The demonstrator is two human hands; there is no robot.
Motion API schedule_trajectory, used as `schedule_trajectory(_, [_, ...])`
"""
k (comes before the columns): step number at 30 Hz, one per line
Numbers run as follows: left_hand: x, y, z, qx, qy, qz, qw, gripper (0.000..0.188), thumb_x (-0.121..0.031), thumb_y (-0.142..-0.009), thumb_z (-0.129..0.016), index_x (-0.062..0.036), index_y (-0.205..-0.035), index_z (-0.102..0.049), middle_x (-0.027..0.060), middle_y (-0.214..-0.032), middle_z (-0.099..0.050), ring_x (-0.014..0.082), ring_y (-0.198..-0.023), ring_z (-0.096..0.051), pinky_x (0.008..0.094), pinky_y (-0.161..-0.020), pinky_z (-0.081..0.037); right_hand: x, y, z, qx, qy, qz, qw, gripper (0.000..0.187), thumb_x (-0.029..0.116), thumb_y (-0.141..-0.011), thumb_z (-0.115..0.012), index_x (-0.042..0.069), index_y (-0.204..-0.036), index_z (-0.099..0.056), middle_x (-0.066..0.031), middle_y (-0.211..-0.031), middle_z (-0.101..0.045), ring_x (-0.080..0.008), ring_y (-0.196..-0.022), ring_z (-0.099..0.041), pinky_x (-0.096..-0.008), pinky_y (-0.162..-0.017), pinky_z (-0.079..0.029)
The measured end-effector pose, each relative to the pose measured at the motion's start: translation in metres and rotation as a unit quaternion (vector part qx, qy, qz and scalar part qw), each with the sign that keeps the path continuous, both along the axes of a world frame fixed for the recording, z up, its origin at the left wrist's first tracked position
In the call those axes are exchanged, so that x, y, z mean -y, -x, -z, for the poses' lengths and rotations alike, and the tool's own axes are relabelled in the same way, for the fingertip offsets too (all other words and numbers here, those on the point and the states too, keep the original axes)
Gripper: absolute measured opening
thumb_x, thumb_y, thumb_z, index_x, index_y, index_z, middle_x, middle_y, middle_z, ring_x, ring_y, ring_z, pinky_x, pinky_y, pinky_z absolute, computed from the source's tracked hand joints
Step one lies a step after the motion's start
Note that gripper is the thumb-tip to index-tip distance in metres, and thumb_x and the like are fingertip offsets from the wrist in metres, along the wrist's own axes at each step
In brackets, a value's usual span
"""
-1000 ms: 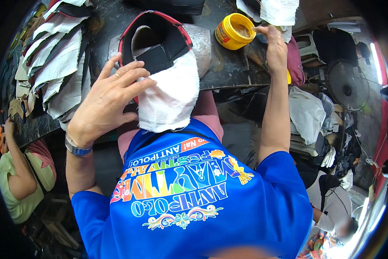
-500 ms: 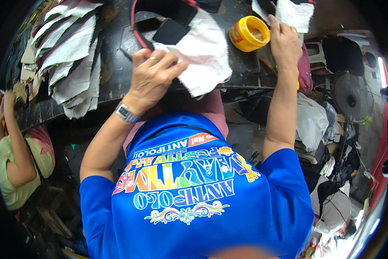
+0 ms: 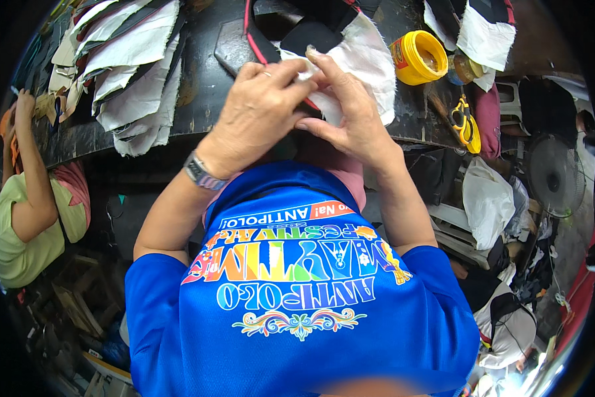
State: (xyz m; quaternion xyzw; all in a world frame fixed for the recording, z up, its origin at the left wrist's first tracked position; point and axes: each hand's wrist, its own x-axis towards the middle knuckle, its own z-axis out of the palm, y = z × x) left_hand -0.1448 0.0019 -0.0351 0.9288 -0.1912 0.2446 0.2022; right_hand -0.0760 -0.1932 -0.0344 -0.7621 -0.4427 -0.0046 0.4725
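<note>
A black piece with red edging and a white cloth backing (image 3: 373,56) lies over the near edge of the dark table, in front of me. My left hand (image 3: 261,109) is closed on its near red edge, fingers bent and fingertips pinched. From the other side my right hand (image 3: 357,112) grips the same edge, its thumb below and its index finger up on the white cloth. The fingertips of both hands meet, hiding part of the edge. Right of the piece, an uncapped yellow jar (image 3: 416,59) of brownish paste lies tilted toward me.
Similar white-backed pieces (image 3: 128,49) are stacked on the left of the dark table (image 3: 201,99). More pieces (image 3: 486,36) lie at the far right, above yellow-handled scissors (image 3: 466,126). A co-worker in a light green shirt (image 3: 26,225) sits at left. A fan (image 3: 555,175) stands at right.
My right hand has come from the pieces at the far right to the piece by my left hand. The scissors now show. The whole view has shifted a little.
</note>
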Motion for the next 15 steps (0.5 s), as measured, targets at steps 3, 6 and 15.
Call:
schedule_trajectory(3, [-0.025,0.007,-0.013,-0.096,0.125,0.004,0.987,0.027,-0.011,-0.087,-0.077,-0.0029,-0.111,-0.072,0.0116,-0.123,-0.064,0.0308,-0.111,-0.067,0.0392,-0.095,-0.054,0.005,-0.006,0.015,-0.053,0.038,0.005,0.998,0.093,-0.009,-0.072,-0.074,0.016,-0.156,-0.044,-0.0119,-0.117,-0.068,-0.03,-0.11,-0.068,-0.0401,-0.1,-0.053])
schedule_trajectory(6, [-0.033,0.002,-0.013,-0.085,0.134,-0.022,0.987,0.022,-0.01,-0.09,-0.075,-0.0029,-0.111,-0.072,0.0111,-0.118,-0.066,0.0288,-0.103,-0.071,0.0365,-0.09,-0.058,0.013,-0.009,0.015,-0.164,0.003,-0.034,0.986,0.097,-0.014,-0.071,-0.073,0.012,-0.159,-0.04,-0.0132,-0.125,-0.068,-0.0241,-0.121,-0.066,-0.0381,-0.114,-0.046])
schedule_trajectory(15, [-0.032,-0.022,-0.012,-0.104,0.039,-0.063,0.992,0.035,-0.009,-0.085,-0.075,-0.0109,-0.12,-0.072,0.004,-0.118,-0.069,0.0186,-0.086,-0.076,0.0343,-0.076,-0.059,0.02,-0.017,0.013,-0.227,-0.041,-0.059,0.971,0.083,0.006,-0.08,-0.085,0.011,-0.154,-0.048,-0.0101,-0.127,-0.069,-0.0209,-0.118,-0.067,-0.0365,-0.111,-0.047])
